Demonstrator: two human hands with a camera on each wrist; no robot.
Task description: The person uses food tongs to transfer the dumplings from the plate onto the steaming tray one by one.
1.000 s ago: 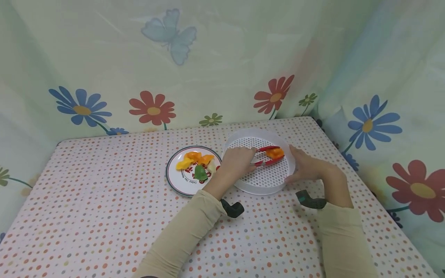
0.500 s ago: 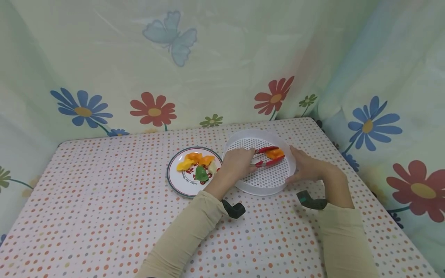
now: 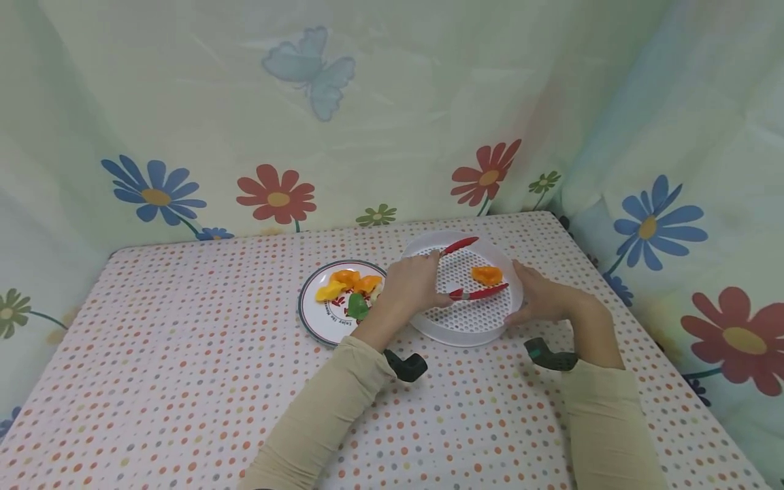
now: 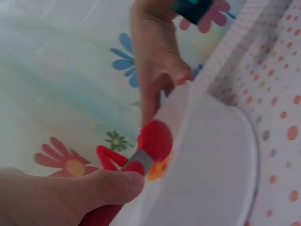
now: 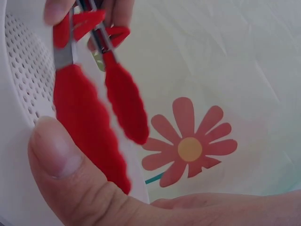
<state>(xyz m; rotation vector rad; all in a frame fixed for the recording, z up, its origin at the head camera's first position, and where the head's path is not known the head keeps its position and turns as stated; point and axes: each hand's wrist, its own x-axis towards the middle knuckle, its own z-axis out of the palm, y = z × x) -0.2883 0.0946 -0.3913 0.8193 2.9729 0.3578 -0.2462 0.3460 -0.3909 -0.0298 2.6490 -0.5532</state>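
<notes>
My left hand (image 3: 412, 286) holds red-tipped tongs (image 3: 480, 293) over a round white steamer basket (image 3: 461, 335) with a perforated floor. The arms of the tongs are spread wide. Between them, near the basket's right side, an orange dumpling-like piece (image 3: 487, 275) lies on the floor, apart from the tips. My right hand (image 3: 540, 297) grips the basket's right wall, its thumb (image 5: 59, 155) on the near side in the right wrist view. In the left wrist view the thumb (image 4: 110, 186) presses on one tongs arm; the wall hides most of the orange piece.
Left of the basket, a rimmed plate (image 3: 314, 318) bears yellow, orange, green and pale dumpling-like pieces, partly covered by my left hand and forearm. A dotted cloth (image 3: 202, 354) covers the table. Flowered curtains (image 3: 380, 102) hang behind and to the right.
The tongs have opened and let go of the orange piece, which stays on the basket floor. The far tip has swung up and away. My right hand keeps its place on the basket.
</notes>
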